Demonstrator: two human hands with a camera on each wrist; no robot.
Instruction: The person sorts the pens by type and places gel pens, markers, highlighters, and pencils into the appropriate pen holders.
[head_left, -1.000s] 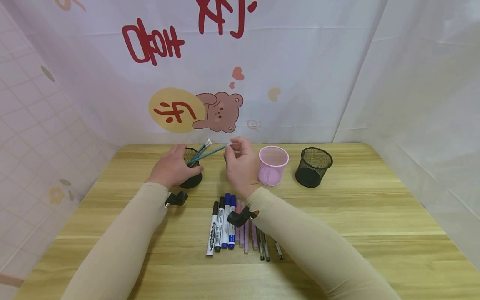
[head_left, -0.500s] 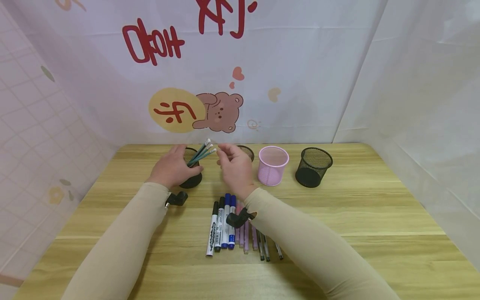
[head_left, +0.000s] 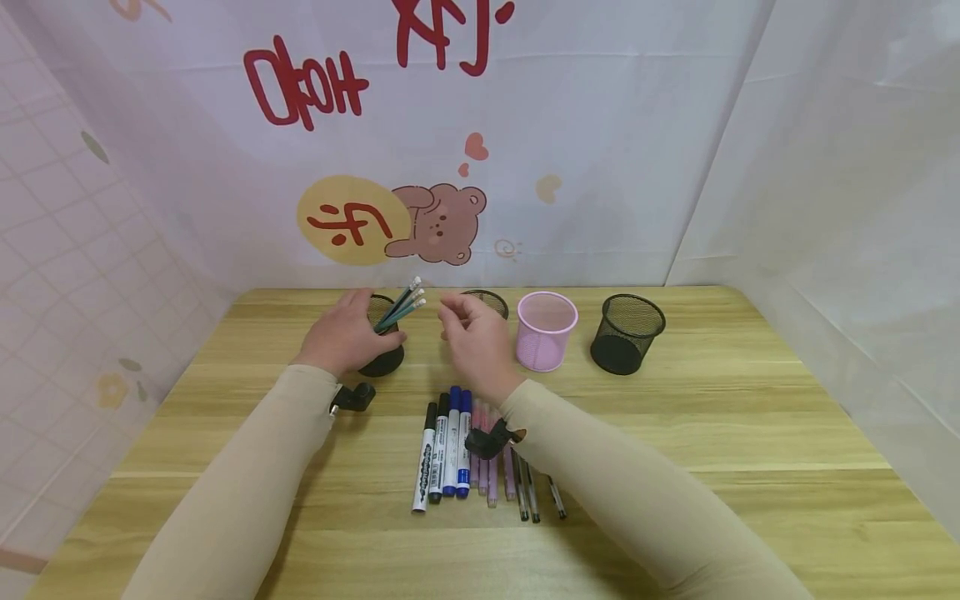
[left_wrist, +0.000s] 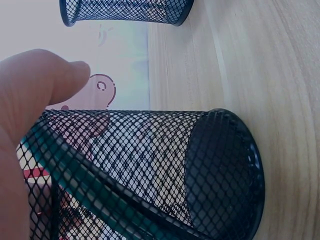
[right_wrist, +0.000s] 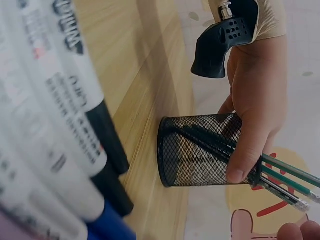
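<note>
My left hand (head_left: 341,337) grips a black mesh pen holder (head_left: 384,362) at the left of the table, thumb across its near side. Several green and dark pencils (head_left: 400,313) lean inside it, their white eraser ends sticking out past the rim. Through the mesh, the left wrist view shows the pencils (left_wrist: 95,187) slanting toward the base. Just right of the eraser ends is my right hand (head_left: 480,343), fingers loosely bent and holding nothing. Only its fingertips (right_wrist: 300,232) appear in the right wrist view, at the lower right corner.
Partly behind my right hand stands another black mesh holder (head_left: 491,302). Farther right are a pink holder (head_left: 542,351) and a third black one (head_left: 619,353). In front lie capped markers (head_left: 424,467), pink pens (head_left: 492,479) and black pens (head_left: 532,497), partly under my right wrist.
A pencil that my right hand pinched has gone down into the left holder with the others. The right hand has let go and drawn slightly back right. My left hand stays put.
</note>
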